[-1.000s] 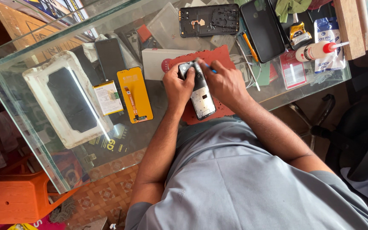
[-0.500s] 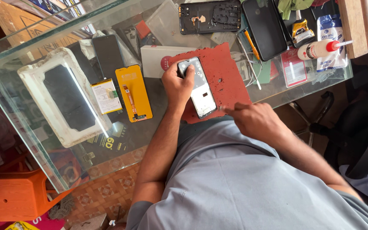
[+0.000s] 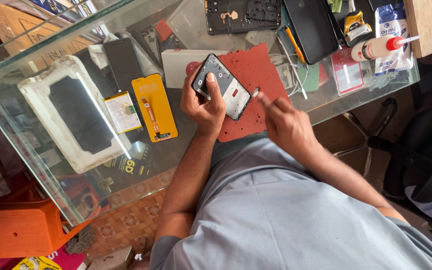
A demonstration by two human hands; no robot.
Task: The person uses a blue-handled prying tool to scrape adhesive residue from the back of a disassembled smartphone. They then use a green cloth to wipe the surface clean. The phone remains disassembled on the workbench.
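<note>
Since half a second ago the right hand (image 3: pixel 288 125) has come back up from the mat's near edge toward the phone, and the left hand (image 3: pixel 203 102) has tilted the phone more upright.

Left to right: a white tray (image 3: pixel 71 117) with a dark inset, chipped and matte; a flat battery (image 3: pixel 122 112); an orange screen panel (image 3: pixel 155 107) with a thin ribbon cable, both lying on the glass table (image 3: pixel 36 45).

Left hand grips the opened phone frame (image 3: pixel 222 86), fingers wrapped behind, thumb on its face. The frame is hard plastic and metal, held just above the red mat (image 3: pixel 256 70), which looks rubbery and speckled.

Right hand pinches a small silvery tool (image 3: pixel 254 92), tip close to the frame's lower edge.

Step in hand, as I judge it: working on the frame's inside. Next move calls for a steady, fine touch at that edge.

Far right: a white glue bottle (image 3: pixel 376 47), red cap.
</note>
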